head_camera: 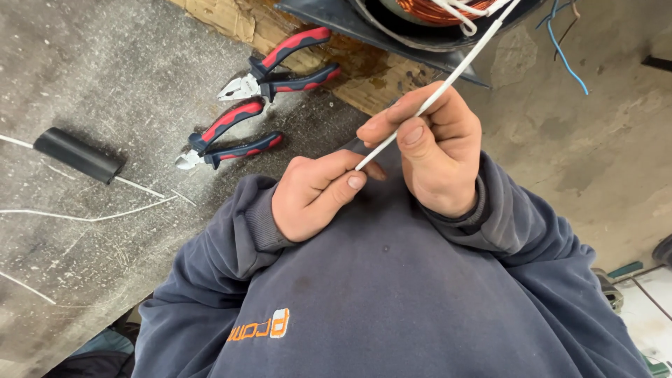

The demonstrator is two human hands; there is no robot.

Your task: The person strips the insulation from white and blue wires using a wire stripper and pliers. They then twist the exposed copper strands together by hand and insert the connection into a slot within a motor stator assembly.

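Navy sweatshirt (392, 308) fills the foreground. Left of the white sleeved wire (458, 66), two red-handled pliers (241, 133) lie on the table (105, 77). Left hand (318, 192) pinches the wire's lower end; right hand (437, 147) grips it higher, fingers closed. Its axis rises up-right toward the copper winding (427, 10).

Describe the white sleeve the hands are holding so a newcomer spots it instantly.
Start at the copper winding at the top edge. A thin white sleeve runs diagonally down from it through the right hand to the left hand. Unlike the loose white strands on the bench, it is straight, taut and held.
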